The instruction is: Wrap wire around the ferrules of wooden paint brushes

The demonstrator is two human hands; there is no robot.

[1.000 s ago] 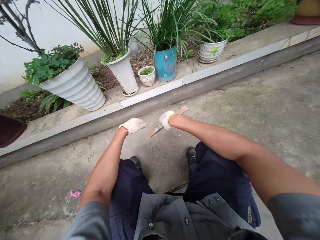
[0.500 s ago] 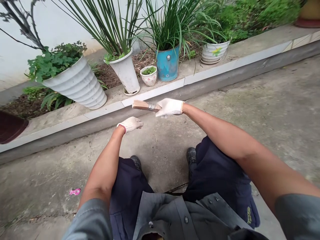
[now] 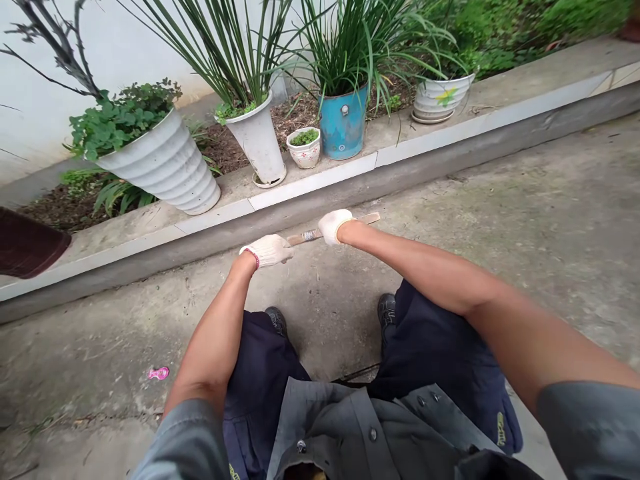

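A wooden stick (image 3: 297, 239) with silvery wire (image 3: 311, 235) wound round it is held between both hands, low over the concrete. My left hand (image 3: 271, 251), in a white knit glove, is closed on its left end. Further along, past the wire, my right hand (image 3: 334, 226) in a similar glove is closed round the stick, its fingers mostly hidden. The stick's right end pokes out beyond my right wrist. What the wire binds cannot be made out.
A tiled planter ledge (image 3: 310, 179) crosses ahead, bearing a ribbed white pot (image 3: 167, 163), a tall white pot (image 3: 256, 140), a small pot (image 3: 304, 152), a blue bucket (image 3: 343, 123) and a white bowl pot (image 3: 440, 99). A pink object (image 3: 159, 373) lies on the ground at left.
My left hand has moved to the stick and taken hold of its left end; before, only my right hand held it. The right hand has shifted slightly, and the stick's other end now shows.
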